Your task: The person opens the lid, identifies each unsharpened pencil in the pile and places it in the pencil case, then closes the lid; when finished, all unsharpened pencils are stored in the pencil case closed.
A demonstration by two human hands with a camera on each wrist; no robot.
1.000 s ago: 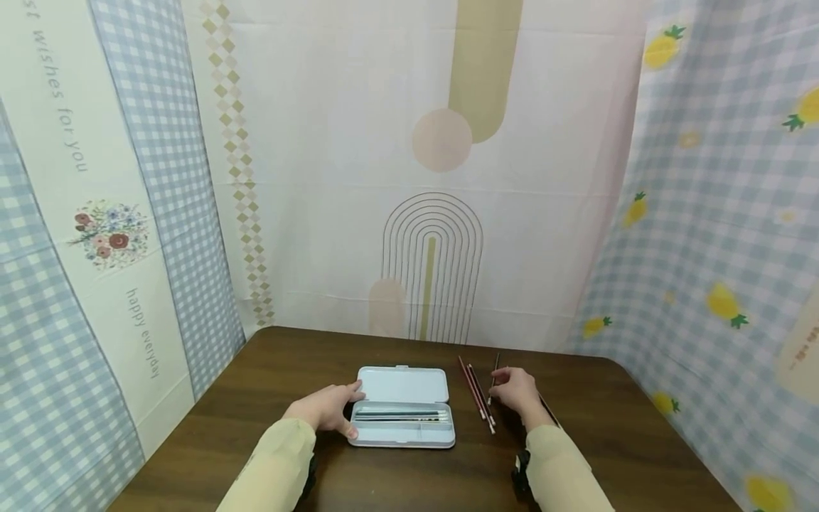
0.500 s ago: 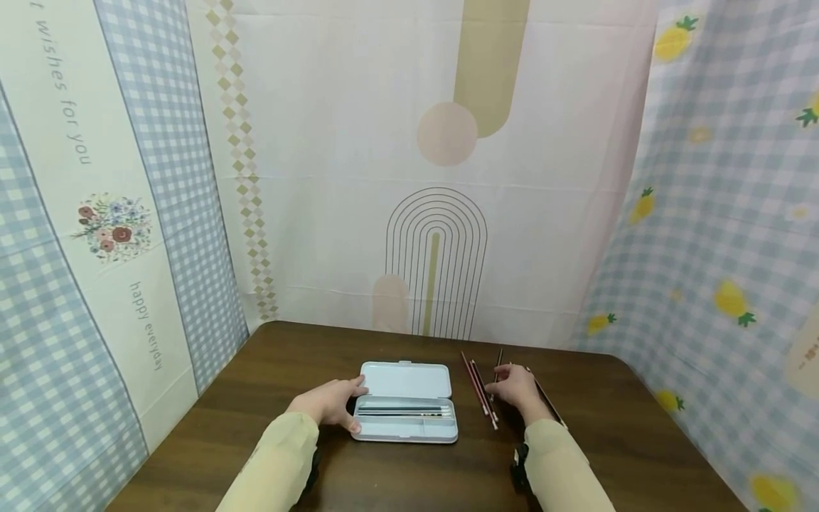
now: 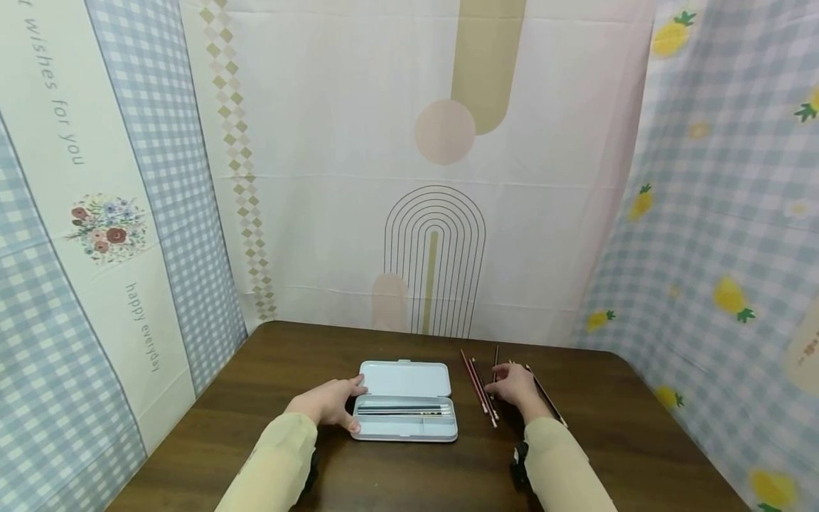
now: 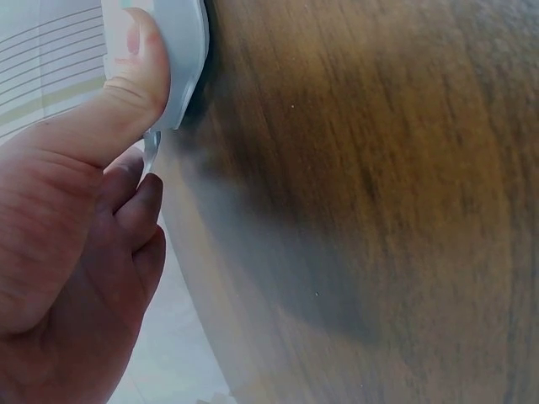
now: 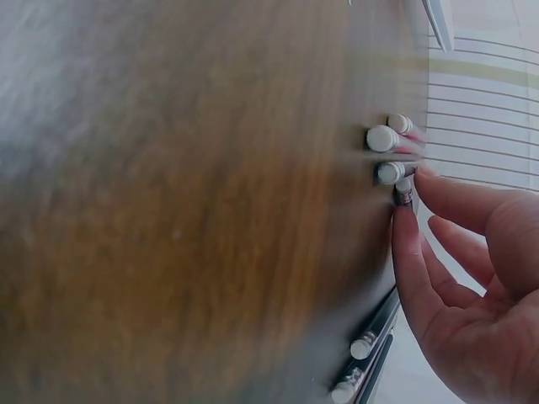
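My left hand (image 3: 328, 403) holds the left end of an open, pale blue pencil case (image 3: 384, 429). In the left wrist view the thumb lies on the rim of the case (image 4: 187, 67), with the other fingers behind. Several pencils (image 3: 399, 410) lie in its rear compartment; the lid (image 3: 406, 380) is folded back. To the right, my right hand (image 3: 517, 387) pinches a dark pencil (image 3: 496, 353) near its eraser end, between thumb and forefinger. The right wrist view shows that white eraser tip (image 5: 404, 185) close beside other pencil ends.
Reddish and dark pencils (image 3: 476, 387) lie between the case and my right hand. More dark pencils (image 3: 545, 397) lie right of that hand, partly hidden by the arm. Printed cloth (image 3: 320, 213) hangs behind the brown wooden table (image 3: 409, 476).
My right hand has shifted slightly left, its fingers closing at the dark pencil's eraser end. More of the pencils right of it show. The left hand stays on the case.
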